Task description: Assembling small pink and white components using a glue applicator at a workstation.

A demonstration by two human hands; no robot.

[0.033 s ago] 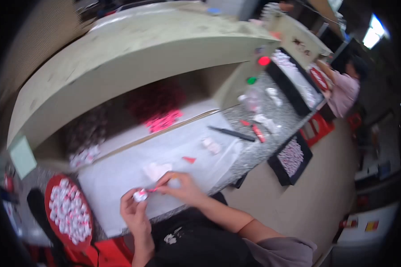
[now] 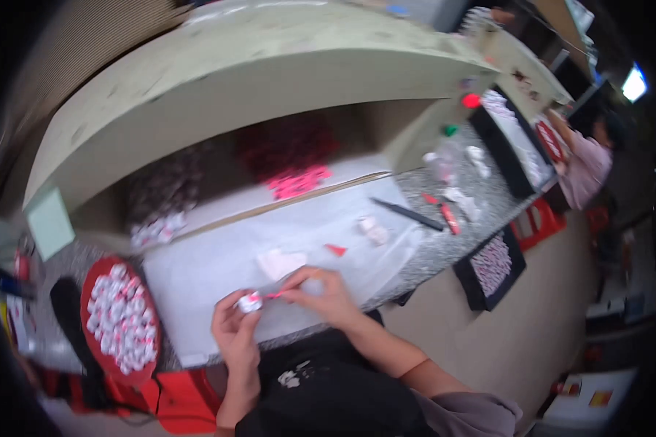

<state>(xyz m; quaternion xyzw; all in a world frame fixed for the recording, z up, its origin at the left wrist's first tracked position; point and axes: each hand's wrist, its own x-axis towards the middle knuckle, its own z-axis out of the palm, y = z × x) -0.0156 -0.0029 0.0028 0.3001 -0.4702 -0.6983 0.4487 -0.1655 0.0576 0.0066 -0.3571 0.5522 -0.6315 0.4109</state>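
Observation:
My left hand (image 2: 235, 324) pinches a small white piece with a pink patch (image 2: 251, 302), too blurred for its kind to show. Close on its right, the closed fingers of my right hand (image 2: 324, 295) hold a thin pink piece (image 2: 274, 295), its tip turned toward the white one. Both hands are over the near edge of a white sheet (image 2: 204, 280) on the worktop. Just beyond them rests a crumpled white wad (image 2: 280, 264). Farther right on the sheet are a small red triangular piece (image 2: 335, 250) and a whitish block (image 2: 373, 230).
A red oval tray (image 2: 95, 349) of white-and-pink pieces stands left. Behind the sheet, an open-fronted pale housing (image 2: 255, 80) shelters pink pieces (image 2: 299, 182) and white ones. Rightward lie a dark slim tool (image 2: 407, 213) and a red tube (image 2: 450, 218). A person (image 2: 587, 164) works at far right.
The whole scene has shifted rightward in the picture as the view turned. Both hands keep their hold, and the pink piece stays close to the white one.

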